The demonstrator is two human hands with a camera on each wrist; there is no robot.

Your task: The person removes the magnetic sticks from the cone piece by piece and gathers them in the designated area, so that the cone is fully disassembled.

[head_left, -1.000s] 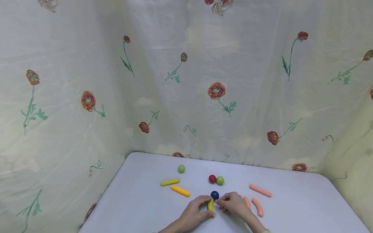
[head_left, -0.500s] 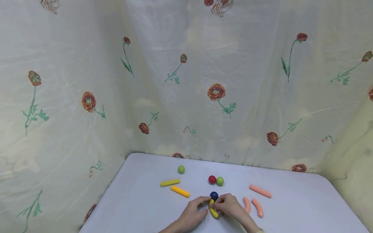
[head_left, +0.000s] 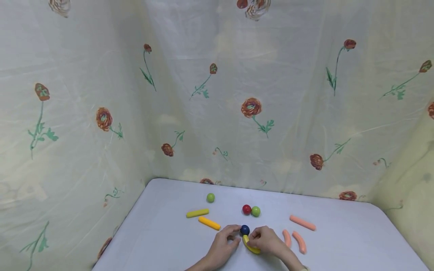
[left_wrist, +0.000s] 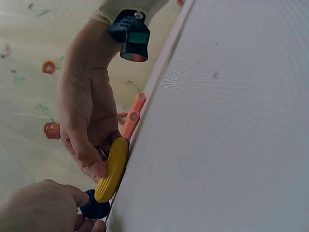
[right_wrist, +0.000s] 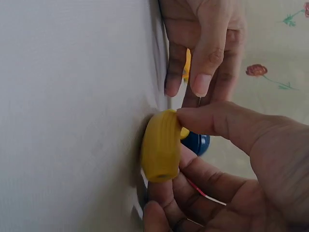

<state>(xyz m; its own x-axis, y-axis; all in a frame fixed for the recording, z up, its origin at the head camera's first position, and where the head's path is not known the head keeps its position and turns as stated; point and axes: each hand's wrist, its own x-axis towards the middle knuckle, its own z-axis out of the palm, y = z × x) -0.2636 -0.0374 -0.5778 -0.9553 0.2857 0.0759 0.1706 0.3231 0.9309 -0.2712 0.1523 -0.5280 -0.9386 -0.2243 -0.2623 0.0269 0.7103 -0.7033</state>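
Thumb and fingers of my right hand [head_left: 267, 240] pinch a ridged yellow curved toy rod [head_left: 251, 248], low over the white table. The rod [right_wrist: 161, 151] fills the middle of the right wrist view, one blunt end towards the camera. Its far end meets or nearly meets a dark blue ball [head_left: 245, 230]. Left of the ball is my left hand [head_left: 222, 244], an index fingertip touching the ball and the thumb apart from it. In the left wrist view the blue ball [left_wrist: 95, 209] is partly hidden by that hand and the rod.
Two curved pink rods [head_left: 299, 242] and a straight pink rod [head_left: 303, 223] lie to the right. Olive [head_left: 197, 213] and orange-yellow straight rods lie left. A red ball [head_left: 246, 209], a green ball beside it and another green ball are farther back. Flowered curtains surround the white table [head_left: 162, 233].
My right hand has taken hold of the yellow rod, and my left thumb has left it. The rod's near end has swung right. The blue ball has shifted slightly left.
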